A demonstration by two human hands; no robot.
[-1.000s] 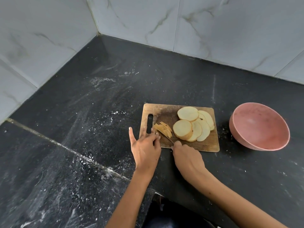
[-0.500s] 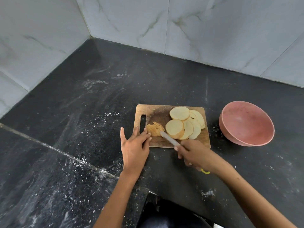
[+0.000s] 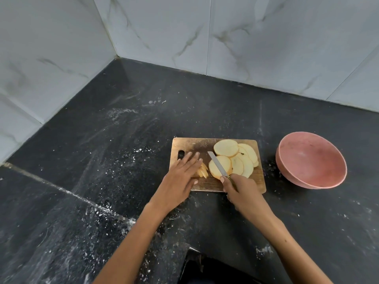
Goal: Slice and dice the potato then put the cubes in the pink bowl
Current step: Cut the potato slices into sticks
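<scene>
Risk: left hand [image 3: 182, 173] lies flat, fingers straight, pressing cut potato strips [image 3: 203, 172] on the cutting board [image 3: 190, 143] mid-table, beside the knife [image 3: 217, 166] gripped by right hand [image 3: 243, 189] over the slices [image 3: 226, 148]; slip nicks fingertips; pink bowl [image 3: 311, 158] sits empty.

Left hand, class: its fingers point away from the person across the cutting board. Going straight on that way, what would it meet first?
The left hand would likely cross the board's handle slot, then bare black counter; depth is uncertain.
</scene>
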